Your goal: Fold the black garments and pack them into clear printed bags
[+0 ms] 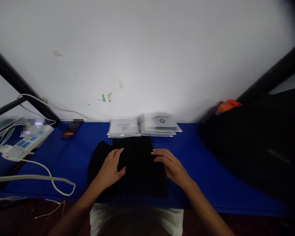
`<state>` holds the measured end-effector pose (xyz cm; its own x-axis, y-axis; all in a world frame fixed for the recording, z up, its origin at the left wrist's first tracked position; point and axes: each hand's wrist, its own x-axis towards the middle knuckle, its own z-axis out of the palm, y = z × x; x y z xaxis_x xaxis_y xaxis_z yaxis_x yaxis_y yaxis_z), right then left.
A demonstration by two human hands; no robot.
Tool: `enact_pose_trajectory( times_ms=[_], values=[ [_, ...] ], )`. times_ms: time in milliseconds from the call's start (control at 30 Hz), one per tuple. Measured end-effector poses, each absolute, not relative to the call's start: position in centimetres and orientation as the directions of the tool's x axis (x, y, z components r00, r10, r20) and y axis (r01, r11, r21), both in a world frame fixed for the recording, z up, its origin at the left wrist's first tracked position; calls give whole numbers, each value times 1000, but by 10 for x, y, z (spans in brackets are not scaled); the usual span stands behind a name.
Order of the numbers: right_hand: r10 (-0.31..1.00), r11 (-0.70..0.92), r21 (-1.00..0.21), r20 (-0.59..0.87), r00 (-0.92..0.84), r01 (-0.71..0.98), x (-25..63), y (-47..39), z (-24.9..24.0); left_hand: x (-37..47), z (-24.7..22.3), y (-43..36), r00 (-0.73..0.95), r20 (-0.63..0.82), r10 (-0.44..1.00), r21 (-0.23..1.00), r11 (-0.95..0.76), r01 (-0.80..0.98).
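A black piece of cloth lies flat on the blue table in front of me, with a rounded part sticking out on its left. My left hand rests on the left portion of the cloth, fingers stretched out and thumb apart. At the cloth's right edge is my right hand. Its fingers reach inward and touch or hover just over the fabric; I cannot tell which. No object shows between the fingers of either hand.
Behind the cloth stand two piles of flat white packets, one lower and one higher. A white power strip with cables sits left, near a dark blurred object. A large black mass and something orange occupy the right.
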<state>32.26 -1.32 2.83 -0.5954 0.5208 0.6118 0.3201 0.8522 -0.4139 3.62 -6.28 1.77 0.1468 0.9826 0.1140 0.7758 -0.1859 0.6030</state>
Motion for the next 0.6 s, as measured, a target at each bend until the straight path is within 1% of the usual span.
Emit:
enact_pose_trajectory(
  times_ms=[100, 233, 300, 367, 400, 433, 500, 533, 600],
  values=[
    [553, 831, -445, 607, -571, 333, 332, -10, 25, 2, 18, -61, 85, 171, 982, 596, -172, 784],
    [591, 803, -479, 558, -582, 355, 340, -9, 17, -36, 22, -62, -104, 184, 977, 613, -31, 790],
    [596, 796, -489, 537, -597, 356, 340, -10, 14, -33, 25, -66, -137, 249, 959, 626, -51, 778],
    [596, 796, -492, 532, -601, 353, 338, -10, 12, -13, 28, -73, -69, 341, 937, 613, -166, 773],
    [594, 797, -491, 533, -602, 352, 337, -10, 11, 1, 29, -76, 20, 349, 937, 595, -238, 768],
    [592, 799, -489, 533, -604, 352, 336, -10, 11, 15, 29, -78, 121, 315, 941, 575, -291, 765],
    [591, 800, -485, 531, -607, 354, 335, -9, 12, 39, 29, -80, 290, 253, 923, 498, -382, 778],
    [590, 800, -483, 530, -609, 356, 335, -9, 13, 46, 28, -80, 330, 227, 916, 465, -400, 789],
    [592, 800, -480, 530, -607, 361, 337, -9, 14, 46, 26, -77, 333, 214, 918, 426, -395, 814]
  ],
)
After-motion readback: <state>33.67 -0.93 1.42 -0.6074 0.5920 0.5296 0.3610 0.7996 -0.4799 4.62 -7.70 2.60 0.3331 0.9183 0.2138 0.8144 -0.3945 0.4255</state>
